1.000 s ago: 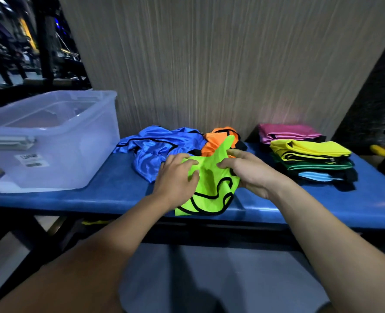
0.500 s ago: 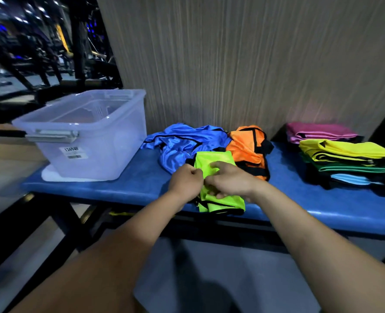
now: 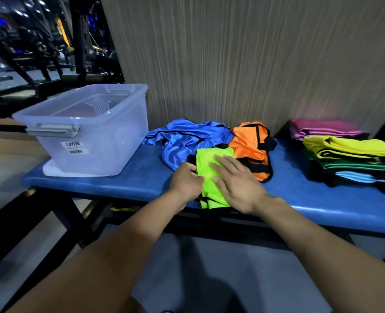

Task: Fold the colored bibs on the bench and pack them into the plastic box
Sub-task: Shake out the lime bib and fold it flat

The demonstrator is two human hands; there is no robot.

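Green bib: a lime-green bib (image 3: 209, 175), folded into a narrow upright rectangle, is seen at the centre of the frame, laid on the near part of the bench with its lower end at the front edge. Black trim is visible at its left side.
Right hand: the right hand (image 3: 236, 184) is laid flat on the green bib, palm down, with the fingers (image 3: 224, 162) straight and spread; nothing is grasped.
Left hand: the left hand (image 3: 185, 181) is placed at the bib's left edge, its fingers curled; the fabric edge appears to be pinched there, though the fingertips are hidden.
Blue bib: a crumpled blue bib (image 3: 184, 141) is heaped just above and left of the green one, touching it.
Orange bib: a crumpled orange bib (image 3: 250, 145) with black trim is heaped to the upper right of the green bib, touching it.
Folded stack: at the right of the frame, folded bibs are stacked, a yellow bib (image 3: 349, 146) on top, green and light blue ones beneath; a folded pink bib (image 3: 324, 129) is set behind.
Plastic box: a translucent plastic box (image 3: 90, 132) without a lid is stood at the left end of the bench, well apart from the hands; a label marked 126940 is stuck on its front.
Bench: the blue padded bench (image 3: 123, 179) is set against a grey panelled wall (image 3: 232, 53).
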